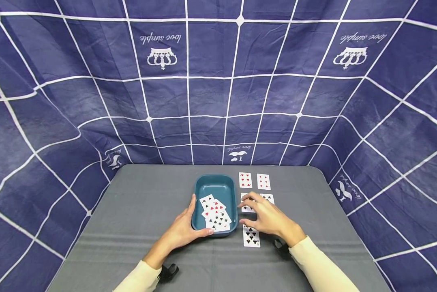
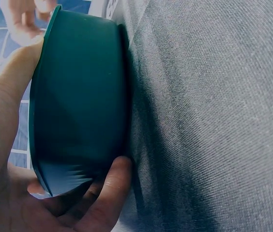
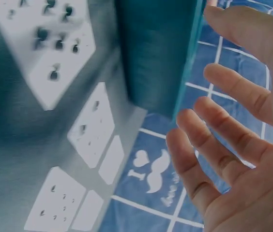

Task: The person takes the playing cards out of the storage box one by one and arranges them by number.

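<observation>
A teal plastic tray point(image 1: 215, 182) rests on the grey cloth, with several overlapping playing cards point(image 1: 218, 222) lying face up inside. My left hand point(image 1: 183, 227) holds the tray at its near left corner, thumb on the near rim and fingers along the left wall. In the left wrist view the fingertips point(image 2: 122, 169) reach down by its base. Beside the tray's right wall hovers my right hand point(image 1: 267, 217), fingers loosely bent, nothing in its grasp. Under and around it lie black-suited cards, one of them a clubs card point(image 1: 251, 239); the hand partly covers several.
Two red cards, a hearts card point(image 1: 245, 180) and a diamonds card point(image 1: 264, 181), lie right of the tray's far end. A blue curtain point(image 1: 211, 93) with white grid lines surrounds the far and side edges of the grey table point(image 1: 142, 202).
</observation>
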`<state>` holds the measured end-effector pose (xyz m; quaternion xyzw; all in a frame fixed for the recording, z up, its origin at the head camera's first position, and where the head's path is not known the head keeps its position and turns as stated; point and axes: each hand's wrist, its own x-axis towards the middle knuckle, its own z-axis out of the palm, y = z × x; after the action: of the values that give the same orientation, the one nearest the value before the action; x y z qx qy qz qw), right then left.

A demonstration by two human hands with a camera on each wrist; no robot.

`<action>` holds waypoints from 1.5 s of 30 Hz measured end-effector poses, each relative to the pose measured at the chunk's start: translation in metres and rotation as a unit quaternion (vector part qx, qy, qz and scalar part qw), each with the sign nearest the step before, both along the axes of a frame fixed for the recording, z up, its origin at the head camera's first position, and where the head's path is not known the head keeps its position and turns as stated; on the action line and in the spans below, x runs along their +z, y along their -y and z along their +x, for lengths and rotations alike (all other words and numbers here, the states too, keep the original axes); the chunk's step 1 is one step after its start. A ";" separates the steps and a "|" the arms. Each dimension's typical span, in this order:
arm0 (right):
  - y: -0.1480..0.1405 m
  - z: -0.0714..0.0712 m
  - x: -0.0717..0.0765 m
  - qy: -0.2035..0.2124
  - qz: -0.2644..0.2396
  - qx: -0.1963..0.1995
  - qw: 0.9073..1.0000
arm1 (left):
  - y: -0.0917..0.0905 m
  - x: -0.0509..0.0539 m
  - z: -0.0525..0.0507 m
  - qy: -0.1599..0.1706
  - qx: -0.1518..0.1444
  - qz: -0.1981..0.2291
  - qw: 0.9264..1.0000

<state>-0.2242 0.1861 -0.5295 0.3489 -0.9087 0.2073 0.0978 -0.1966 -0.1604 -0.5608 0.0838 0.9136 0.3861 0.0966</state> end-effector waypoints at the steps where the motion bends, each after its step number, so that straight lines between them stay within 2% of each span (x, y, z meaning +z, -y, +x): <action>1: 0.003 -0.003 0.003 -0.004 0.000 0.005 1.000 | 0.000 0.000 0.000 -0.001 0.000 0.002 1.000; 10: 0.030 -0.023 0.025 -0.013 0.030 0.051 0.998 | 0.001 -0.001 0.000 0.001 -0.001 0.001 1.000; 17: 0.052 -0.035 0.036 -0.009 0.112 0.091 0.990 | 0.000 0.000 -0.002 0.000 -0.002 0.000 1.000; 23: 0.075 -0.042 0.041 0.024 0.189 0.112 0.975 | 0.000 0.000 -0.002 -0.008 -0.003 0.002 1.000; 31: 0.104 -0.054 0.034 0.036 0.288 0.140 0.947 | -0.001 0.000 0.000 -0.004 0.000 0.000 1.000; 36: 0.116 -0.061 0.030 0.043 0.320 0.154 0.934 | -0.003 0.001 0.000 0.001 -0.002 0.002 1.000; 45: 0.135 -0.069 0.020 0.050 0.363 0.150 0.918 | -0.002 0.003 0.001 0.004 0.000 0.005 1.000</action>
<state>-0.2935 0.0513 -0.5092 0.4821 -0.8621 -0.1075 -0.1135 -0.1952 -0.1588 -0.5576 0.0830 0.9112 0.3909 0.1004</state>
